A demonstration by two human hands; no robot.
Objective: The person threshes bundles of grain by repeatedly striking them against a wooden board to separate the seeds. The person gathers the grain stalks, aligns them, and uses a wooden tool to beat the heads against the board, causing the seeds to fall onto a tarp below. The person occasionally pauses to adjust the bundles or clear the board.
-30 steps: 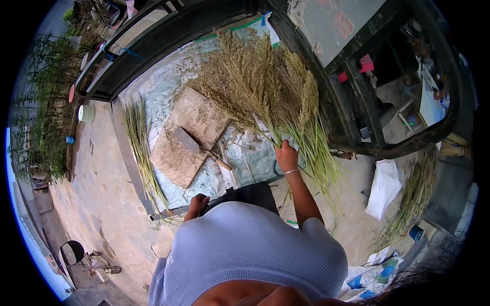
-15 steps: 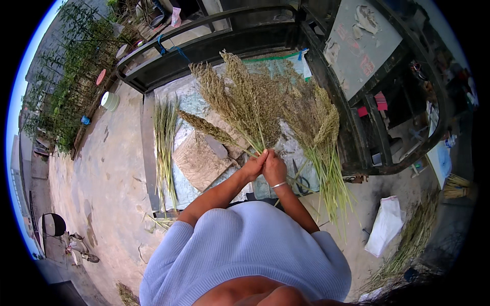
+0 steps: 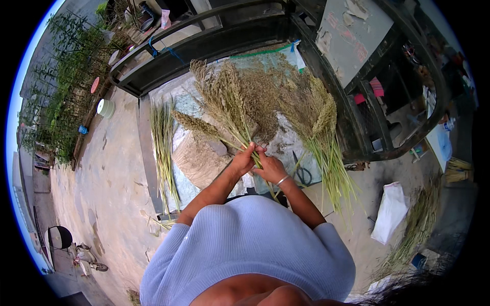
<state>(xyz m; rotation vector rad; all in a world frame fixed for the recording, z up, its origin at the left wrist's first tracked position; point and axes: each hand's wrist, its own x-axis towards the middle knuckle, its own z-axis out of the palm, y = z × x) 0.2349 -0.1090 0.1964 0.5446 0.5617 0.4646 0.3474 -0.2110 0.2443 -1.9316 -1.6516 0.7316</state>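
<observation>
My left hand (image 3: pixel 244 160) is closed around a fan of sorghum stalks with bushy, tan-green seed heads (image 3: pixel 224 97). One head sticks out to the left, apart from the others. Just to its right, my right hand (image 3: pixel 271 169), with a bracelet on the wrist, holds the lower stalks between thumb and fingers. The cut stalk ends come out below it. A pair of dark-handled scissors (image 3: pixel 303 176) lies to the right of my hands. Under the bunch is a worn, dusty slab (image 3: pixel 200 162), partly covered by my left forearm.
More seed heads with long green stalks (image 3: pixel 329 158) lie on the right of the sheet-covered platform. Thin stalks (image 3: pixel 162 153) line its left side. Dark metal rails (image 3: pixel 204 48) bound the back and right. A white sack (image 3: pixel 390 211) lies on the floor at right.
My hands have moved slightly apart; the right has slid down the stalks and its fingers have loosened. The bunch has tilted a little left. The whole view has shifted slightly.
</observation>
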